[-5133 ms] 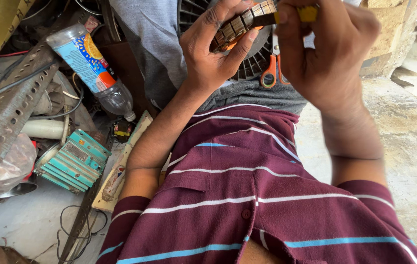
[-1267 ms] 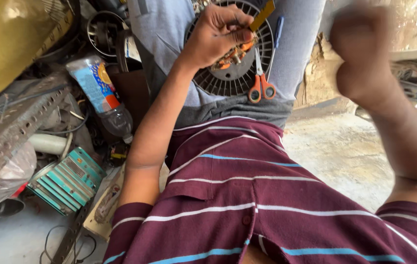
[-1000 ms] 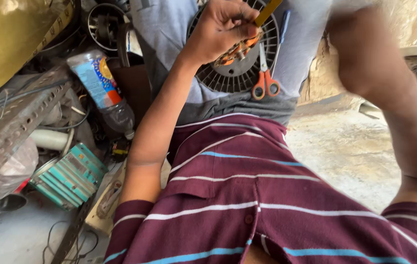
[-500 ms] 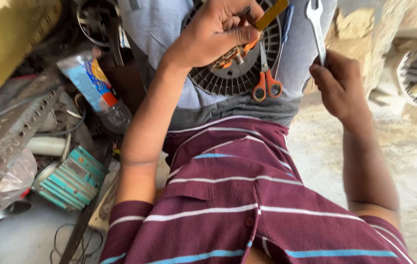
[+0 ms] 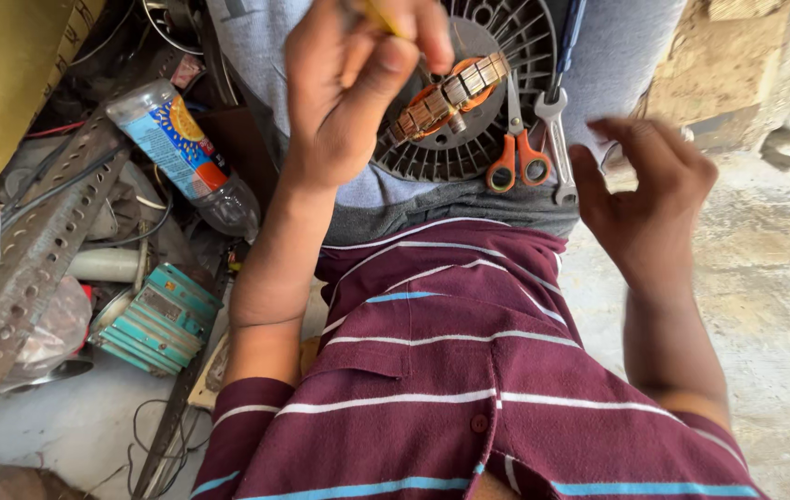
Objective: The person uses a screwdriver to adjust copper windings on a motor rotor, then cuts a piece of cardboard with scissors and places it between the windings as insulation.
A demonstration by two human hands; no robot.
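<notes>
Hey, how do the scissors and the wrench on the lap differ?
The scissors have orange loop handles and short grey blades; the wrench is bare silver metal all over. The scissors end in two finger loops nearest the person, while the wrench is one slim bar with an open jaw at its far end. The wrench lies closer to the right hand. Both lie side by side, lengthwise on the lap, beside the round grey fan housing.

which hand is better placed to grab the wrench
Right. The right hand hovers open just beside the wrench, while the left hand is busy pinching a yellow tool over the motor.
</notes>
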